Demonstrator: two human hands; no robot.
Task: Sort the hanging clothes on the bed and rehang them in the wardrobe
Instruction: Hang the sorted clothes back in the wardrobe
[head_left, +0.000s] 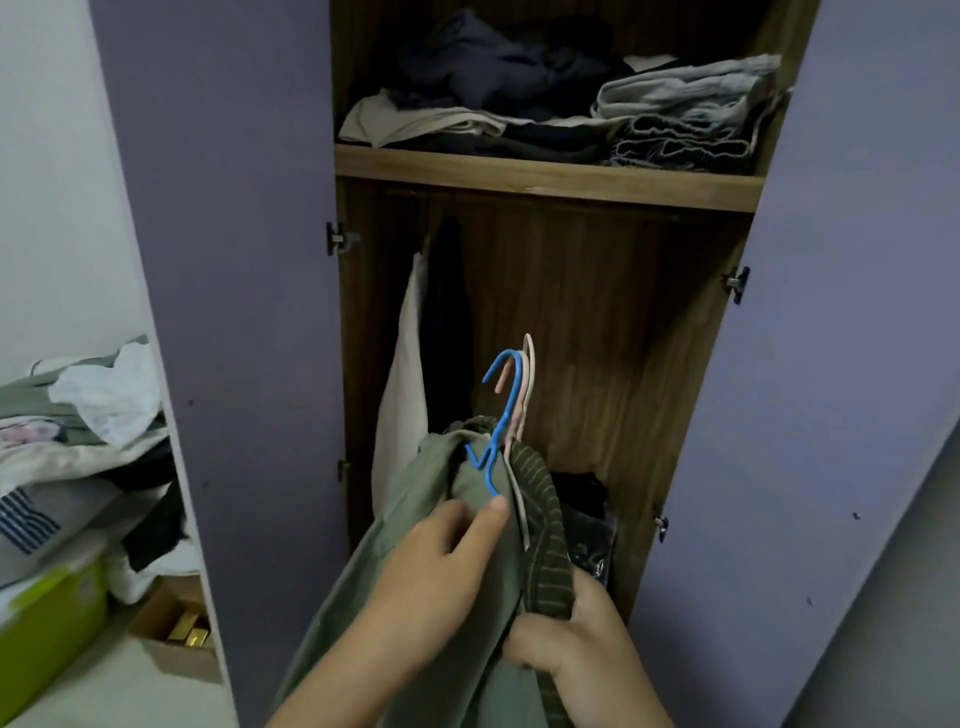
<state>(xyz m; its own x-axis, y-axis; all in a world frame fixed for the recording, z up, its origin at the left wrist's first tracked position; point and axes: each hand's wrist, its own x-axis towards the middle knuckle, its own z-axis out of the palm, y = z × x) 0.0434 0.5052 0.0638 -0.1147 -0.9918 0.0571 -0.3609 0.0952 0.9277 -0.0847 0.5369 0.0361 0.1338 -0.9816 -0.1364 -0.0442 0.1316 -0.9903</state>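
I stand in front of the open wardrobe (545, 176). A green garment (374, 566) hangs on a blue hanger (501, 415); beside it a dark striped garment (543, 525) hangs on a pale pink hanger (527, 374). My left hand (441, 566) grips the green garment just below the blue hanger, thumb pointing up. My right hand (566, 644) holds the striped garment lower down, fingers curled round the cloth. Both hanger hooks point up, below the hanging space. A white garment (400, 389) and a dark one (447, 332) hang at the left inside.
The upper shelf holds folded clothes (680, 111). Purple doors (234, 312) stand open on both sides. Dark items (587, 519) lie on the wardrobe floor. At the left are a pile of clothes (78, 447), a green box (47, 623) and a cardboard box (176, 629).
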